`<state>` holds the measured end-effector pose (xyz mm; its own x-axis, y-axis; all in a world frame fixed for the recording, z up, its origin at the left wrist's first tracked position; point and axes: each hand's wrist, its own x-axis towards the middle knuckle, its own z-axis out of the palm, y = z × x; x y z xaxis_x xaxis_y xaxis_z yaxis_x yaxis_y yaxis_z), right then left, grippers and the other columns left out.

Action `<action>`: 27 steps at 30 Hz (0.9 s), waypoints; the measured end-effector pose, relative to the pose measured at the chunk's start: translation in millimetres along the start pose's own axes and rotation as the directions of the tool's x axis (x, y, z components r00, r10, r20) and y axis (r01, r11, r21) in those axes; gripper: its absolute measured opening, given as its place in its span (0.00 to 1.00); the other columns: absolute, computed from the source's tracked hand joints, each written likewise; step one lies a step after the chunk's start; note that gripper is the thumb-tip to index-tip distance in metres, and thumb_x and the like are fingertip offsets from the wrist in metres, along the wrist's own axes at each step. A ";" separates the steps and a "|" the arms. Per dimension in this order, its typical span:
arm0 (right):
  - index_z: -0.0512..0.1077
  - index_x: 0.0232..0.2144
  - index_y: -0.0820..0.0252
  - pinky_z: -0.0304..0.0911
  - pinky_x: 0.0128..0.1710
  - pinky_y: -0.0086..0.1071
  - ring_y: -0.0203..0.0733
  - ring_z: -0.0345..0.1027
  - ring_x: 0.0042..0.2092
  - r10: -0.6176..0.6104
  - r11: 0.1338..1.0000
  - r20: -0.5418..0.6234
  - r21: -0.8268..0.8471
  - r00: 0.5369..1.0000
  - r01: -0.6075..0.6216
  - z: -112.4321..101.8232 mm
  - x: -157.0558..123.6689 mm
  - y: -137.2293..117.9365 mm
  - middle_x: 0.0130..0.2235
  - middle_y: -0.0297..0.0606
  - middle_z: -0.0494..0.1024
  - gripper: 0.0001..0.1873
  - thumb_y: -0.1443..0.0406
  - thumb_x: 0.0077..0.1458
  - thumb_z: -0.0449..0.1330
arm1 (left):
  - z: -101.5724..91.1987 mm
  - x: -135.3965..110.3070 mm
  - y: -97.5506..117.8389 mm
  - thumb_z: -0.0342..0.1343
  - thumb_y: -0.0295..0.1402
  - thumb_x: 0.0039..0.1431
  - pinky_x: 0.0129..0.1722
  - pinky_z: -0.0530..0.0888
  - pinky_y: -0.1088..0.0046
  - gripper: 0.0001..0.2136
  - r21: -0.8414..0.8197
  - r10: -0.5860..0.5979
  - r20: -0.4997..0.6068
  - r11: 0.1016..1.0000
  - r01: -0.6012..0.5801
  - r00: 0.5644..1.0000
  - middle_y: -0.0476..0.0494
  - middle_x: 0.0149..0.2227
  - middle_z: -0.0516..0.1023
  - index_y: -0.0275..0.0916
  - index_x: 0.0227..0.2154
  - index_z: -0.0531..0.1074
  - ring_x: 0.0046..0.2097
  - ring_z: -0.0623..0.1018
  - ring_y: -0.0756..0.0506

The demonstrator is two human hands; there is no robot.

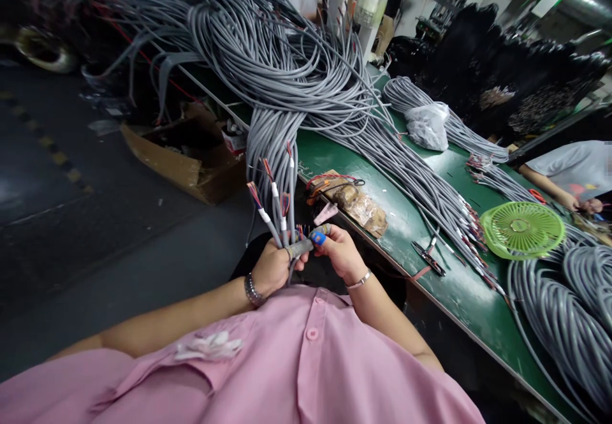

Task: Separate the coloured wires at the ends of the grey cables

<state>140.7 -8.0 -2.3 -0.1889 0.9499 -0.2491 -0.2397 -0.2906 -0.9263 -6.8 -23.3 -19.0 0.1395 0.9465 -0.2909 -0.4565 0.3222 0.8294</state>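
My left hand [272, 268] is closed round a bunch of grey cable ends [276, 210] that fan upward, each with a white sleeve and coloured wires at the tip. My right hand [337, 248] is closed beside it, pinching the coloured wire tips [301, 229] of one cable. Its fingertips wear grey tape and a blue cover [318, 238]. The cables run up into a big grey cable heap [268, 60] that hangs off the green bench.
The green bench [406, 220] runs along my right with grey cable bundles [430, 188], a black hand tool [428, 257], a green fan grille [522, 229], a plastic bag [427, 125] and taped blocks [356, 202]. A cardboard box [186, 156] sits on the floor. Another person's arm [549, 185] works at the far right.
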 end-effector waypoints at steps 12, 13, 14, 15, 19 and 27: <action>0.71 0.27 0.61 0.63 0.26 0.27 0.30 0.59 0.23 0.021 0.996 0.009 0.083 1.000 -0.022 -1.2 0.5 3.2 0.23 0.28 0.69 0.16 0.54 0.46 0.68 | -1.6 1.2 3.7 0.64 0.35 0.45 0.15 0.62 0.79 0.09 -0.076 0.007 -0.046 0.997 -0.011 0.999 0.48 0.17 0.72 0.35 0.26 0.74 0.17 0.68 0.53; 0.72 0.28 0.61 0.64 0.27 0.28 0.30 0.60 0.24 0.037 0.991 0.013 0.124 0.999 -0.039 -3.9 2.1 4.4 0.24 0.29 0.69 0.18 0.52 0.47 0.67 | -1.6 1.3 4.3 0.64 0.35 0.46 0.15 0.63 0.79 0.09 -0.084 0.001 -0.046 0.996 -0.005 0.999 0.49 0.17 0.72 0.35 0.26 0.74 0.17 0.67 0.53; 0.72 0.28 0.61 0.64 0.27 0.28 0.30 0.60 0.24 0.052 0.985 0.008 0.164 0.999 -0.053 -6.8 4.4 5.6 0.25 0.30 0.70 0.19 0.50 0.48 0.65 | -1.5 1.4 4.7 0.64 0.35 0.46 0.15 0.63 0.79 0.09 -0.088 -0.006 -0.049 0.996 0.002 0.999 0.49 0.17 0.72 0.35 0.26 0.74 0.17 0.67 0.53; 0.73 0.30 0.61 0.65 0.27 0.28 0.30 0.61 0.24 0.063 0.978 -0.010 0.199 0.998 -0.060 -9.5 7.3 6.8 0.26 0.31 0.71 0.21 0.48 0.50 0.63 | -1.2 1.4 5.1 0.64 0.35 0.46 0.15 0.63 0.79 0.08 -0.091 -0.013 -0.055 0.996 0.007 0.998 0.49 0.17 0.72 0.35 0.26 0.74 0.17 0.67 0.53; 0.74 0.34 0.61 0.65 0.27 0.28 0.31 0.62 0.26 0.063 0.971 -0.065 0.234 0.996 -0.046 -13.6 22.3 9.7 0.31 0.35 0.73 0.26 0.43 0.51 0.59 | 2.6 2.4 6.4 0.65 0.34 0.45 0.15 0.62 0.79 0.09 -0.099 -0.018 -0.079 0.995 0.010 0.997 0.49 0.18 0.72 0.35 0.26 0.74 0.17 0.68 0.53; 0.73 0.24 0.59 0.57 0.26 0.28 0.33 0.58 0.25 -0.268 0.962 -0.304 -0.139 0.914 0.236 -1.7 35.9 19.2 0.23 0.33 0.71 0.26 0.43 0.53 0.56 | 10.1 7.1 7.4 0.65 0.34 0.44 0.15 0.61 0.79 0.09 -0.115 -0.003 -0.094 0.993 -0.008 0.996 0.49 0.19 0.73 0.34 0.24 0.74 0.18 0.68 0.53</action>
<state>130.9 20.7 -29.5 0.1814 0.9812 -0.0657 -0.1432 -0.0397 -0.9889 -0.3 -14.0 -10.1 0.0576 0.9397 -0.3370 -0.5558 0.3106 0.7711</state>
